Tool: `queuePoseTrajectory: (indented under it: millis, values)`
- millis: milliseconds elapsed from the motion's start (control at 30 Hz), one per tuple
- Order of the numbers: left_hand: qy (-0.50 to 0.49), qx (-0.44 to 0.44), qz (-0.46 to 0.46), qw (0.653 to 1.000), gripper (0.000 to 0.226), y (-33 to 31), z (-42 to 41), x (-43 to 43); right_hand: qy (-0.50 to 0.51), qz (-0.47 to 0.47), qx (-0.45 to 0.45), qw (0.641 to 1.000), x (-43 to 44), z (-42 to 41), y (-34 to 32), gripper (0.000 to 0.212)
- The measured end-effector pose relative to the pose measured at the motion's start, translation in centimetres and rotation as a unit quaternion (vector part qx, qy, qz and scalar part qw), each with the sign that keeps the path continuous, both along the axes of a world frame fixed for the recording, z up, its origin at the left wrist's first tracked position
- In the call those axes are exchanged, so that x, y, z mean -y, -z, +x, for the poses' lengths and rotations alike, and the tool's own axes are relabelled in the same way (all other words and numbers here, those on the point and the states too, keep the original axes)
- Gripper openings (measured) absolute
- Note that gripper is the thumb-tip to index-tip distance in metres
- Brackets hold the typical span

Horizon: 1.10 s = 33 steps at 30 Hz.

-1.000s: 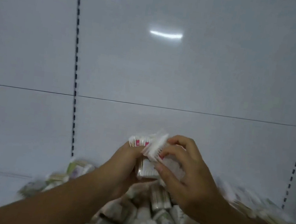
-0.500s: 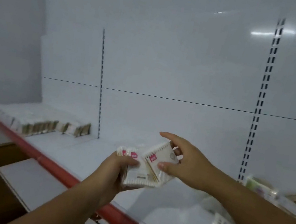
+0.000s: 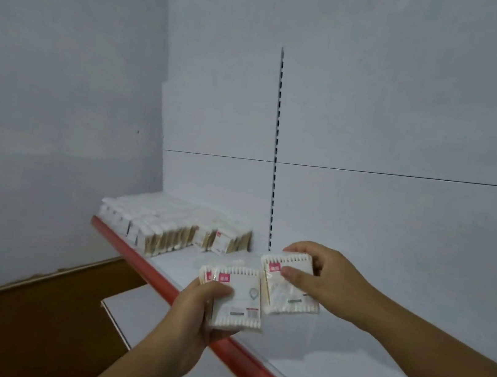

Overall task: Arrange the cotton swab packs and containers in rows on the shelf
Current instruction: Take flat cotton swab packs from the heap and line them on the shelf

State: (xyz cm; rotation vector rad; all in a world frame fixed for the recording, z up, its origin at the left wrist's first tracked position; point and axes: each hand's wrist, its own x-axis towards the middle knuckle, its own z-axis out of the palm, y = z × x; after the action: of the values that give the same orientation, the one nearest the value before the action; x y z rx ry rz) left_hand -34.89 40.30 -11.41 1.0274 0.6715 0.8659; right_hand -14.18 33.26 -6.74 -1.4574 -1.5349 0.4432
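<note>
Head camera: My left hand [image 3: 197, 306] gripped a small stack of cotton swab packs [image 3: 238, 300], thumb across the front face and fingers curled behind. My right hand [image 3: 326, 284] pinched a single pack [image 3: 289, 286] by its upper corner, thumb in front and fingers behind. That pack stood just to the right of the stack, their edges close or barely touching.

A second earlier both hands had been bunched together on the bundle above a heap of loose packs. Half a second earlier the right hand was peeling the front pack away as I swung left. By this moment the pack was free of the stack, and the heap had dropped out of view.

Both hands hung over the white shelf [image 3: 346, 348], whose red front edge [image 3: 145, 266] ran beneath my left wrist. The finished rows of packs [image 3: 170, 228] stood upright beyond and to the left of my left hand, at the far end of the shelf. Bare shelf lay between them and the hands.

To my mind, the single pack was ready to join the nearest end of those rows, with the stack to follow.
</note>
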Motion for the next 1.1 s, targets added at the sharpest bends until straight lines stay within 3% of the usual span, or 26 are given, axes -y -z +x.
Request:
queuePoseTrajectory:
  millis: [100,233,367,533,767,1000,1100]
  values:
    - [-0.030,-0.003,-0.007,1.000,0.027,0.1,-0.4,-5.2,0.015,0.018,-0.100,0.995,-6.2,0.4,1.8,0.013]
    - [-0.030,-0.001,-0.010,1.000,0.023,1.2,-2.1,-11.3,0.058,0.024,-0.152,0.986,-14.8,1.4,3.3,0.020]
    - [-0.016,0.014,-0.014,1.000,0.045,2.2,-4.8,-17.1,0.098,0.010,-0.096,0.990,-22.8,0.2,6.2,0.021]
    - [0.001,0.032,-0.006,0.999,0.040,2.7,-5.9,-24.5,0.190,0.004,0.010,0.982,-30.5,-2.2,9.3,0.032]
    - [0.115,0.015,0.025,0.993,0.049,3.7,-7.6,-32.5,0.302,0.080,0.182,0.932,-35.7,-3.6,11.1,0.030]
    - [0.119,0.025,0.034,0.992,0.052,4.6,-5.0,-36.9,0.334,0.223,0.117,0.908,-36.1,-4.2,10.9,0.023]
    - [0.098,0.017,0.064,0.993,0.053,4.5,-4.3,-37.9,0.250,0.230,0.028,0.940,-35.9,-6.4,8.6,0.014]
